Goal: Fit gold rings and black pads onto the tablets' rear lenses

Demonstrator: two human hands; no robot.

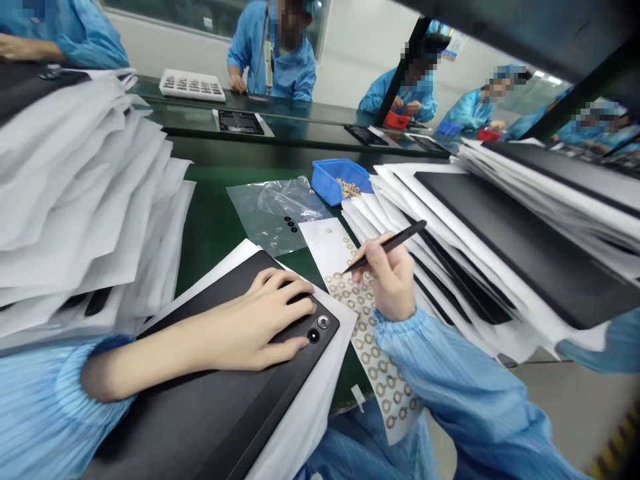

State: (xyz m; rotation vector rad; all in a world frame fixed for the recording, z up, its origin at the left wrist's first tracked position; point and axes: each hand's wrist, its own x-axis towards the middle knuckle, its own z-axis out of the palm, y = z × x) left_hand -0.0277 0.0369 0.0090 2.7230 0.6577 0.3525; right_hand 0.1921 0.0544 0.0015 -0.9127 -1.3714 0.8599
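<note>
My left hand (273,320) lies flat, fingers spread, on a black tablet back cover (210,407). Its fingertips are beside two round camera rings (319,329) near the cover's corner. White paper (305,407) lies under the cover. In my right hand (393,277) is a pair of black tweezers (390,247), tilted, its tip pointing down left. The tip is over a white sheet of ring-shaped stickers (373,353); whether it touches, I cannot tell. That sheet hangs past the table's front edge. Several black rings (291,225) lie on a clear plastic bag (275,207) behind.
Tall stacks of paper-wrapped panels stand left (90,200) and right (520,233). A blue bin (340,180) holds small brass-coloured parts. Across the green table (210,157) are a white tray (193,85), black frames (240,123) and several co-workers in blue (273,50).
</note>
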